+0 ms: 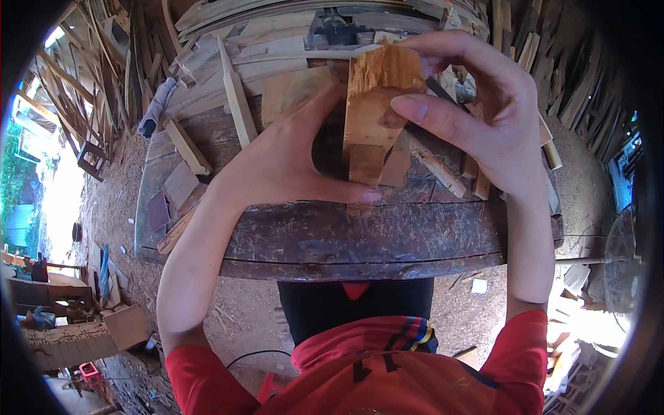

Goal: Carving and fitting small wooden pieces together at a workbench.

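A squared block of wood point(379, 128) stands tilted above the workbench between my two hands, its rough, splintery end pointing up toward me. My left hand point(294, 155) reaches round its lower left side, with the thumb pressed across the lower part and the other fingers hidden behind it. My right hand point(477, 104) pinches the upper end, thumb on the near face and fingers on the far right side. Below, the dark, worn bench top point(360, 235) shows. A flat pale board point(294, 90) lies behind my left hand.
Wooden strips lie around the bench: a long pointed one point(236, 97) at left, a short bar point(187, 146) beside it, a rough stick point(437, 166) at right. A rolled cloth point(158, 107) sits at the left edge. Timber leans on both sides; a fan point(622, 256) stands far right.
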The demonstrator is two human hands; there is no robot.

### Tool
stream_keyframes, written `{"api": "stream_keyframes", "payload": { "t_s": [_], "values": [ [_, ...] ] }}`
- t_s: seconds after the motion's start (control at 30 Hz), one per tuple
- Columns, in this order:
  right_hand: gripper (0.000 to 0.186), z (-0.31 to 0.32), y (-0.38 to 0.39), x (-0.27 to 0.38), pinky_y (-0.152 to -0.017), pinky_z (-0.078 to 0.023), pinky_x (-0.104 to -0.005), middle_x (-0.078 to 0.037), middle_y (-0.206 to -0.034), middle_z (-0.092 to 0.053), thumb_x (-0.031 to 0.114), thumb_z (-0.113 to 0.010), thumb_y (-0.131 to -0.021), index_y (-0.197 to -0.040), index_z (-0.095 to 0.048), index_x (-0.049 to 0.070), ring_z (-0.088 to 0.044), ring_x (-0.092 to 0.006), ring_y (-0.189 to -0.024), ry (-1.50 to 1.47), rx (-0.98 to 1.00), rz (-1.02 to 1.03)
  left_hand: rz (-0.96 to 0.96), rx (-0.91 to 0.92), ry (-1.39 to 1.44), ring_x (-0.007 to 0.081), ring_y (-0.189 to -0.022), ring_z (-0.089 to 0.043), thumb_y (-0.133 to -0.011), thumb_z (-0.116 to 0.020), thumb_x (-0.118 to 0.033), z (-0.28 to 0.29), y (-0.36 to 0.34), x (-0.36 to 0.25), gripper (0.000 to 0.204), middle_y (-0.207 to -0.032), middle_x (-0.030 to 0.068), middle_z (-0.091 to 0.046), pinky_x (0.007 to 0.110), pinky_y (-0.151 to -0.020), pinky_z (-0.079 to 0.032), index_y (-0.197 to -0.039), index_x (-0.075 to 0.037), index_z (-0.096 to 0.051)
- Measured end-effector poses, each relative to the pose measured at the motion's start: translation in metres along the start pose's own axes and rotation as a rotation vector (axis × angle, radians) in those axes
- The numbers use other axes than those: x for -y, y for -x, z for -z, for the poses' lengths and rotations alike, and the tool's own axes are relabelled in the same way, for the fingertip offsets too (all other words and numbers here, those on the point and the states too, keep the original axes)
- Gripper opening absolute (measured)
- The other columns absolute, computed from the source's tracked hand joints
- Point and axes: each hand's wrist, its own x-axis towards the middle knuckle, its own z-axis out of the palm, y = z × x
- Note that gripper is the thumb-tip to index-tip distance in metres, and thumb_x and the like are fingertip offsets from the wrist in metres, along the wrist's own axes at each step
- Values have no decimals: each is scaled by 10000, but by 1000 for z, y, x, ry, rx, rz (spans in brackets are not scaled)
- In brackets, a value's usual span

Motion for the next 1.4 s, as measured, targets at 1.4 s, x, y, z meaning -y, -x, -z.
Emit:
{"api": "stream_keyframes", "payload": {
  "t_s": [1.4],
  "values": [
    [430,-2,-2,-1,-935,-461,-282,-15,-981,-691,114,-857,-780,-1182,-730,28,-608,-116,-974,33,-1,35,-38,59,-66,368,-1315,-555,-643,-927,-407,4,0,5,1121,-1373,246,-585,432,-1106,-444,-1520,-11,-351]
  ]
}}
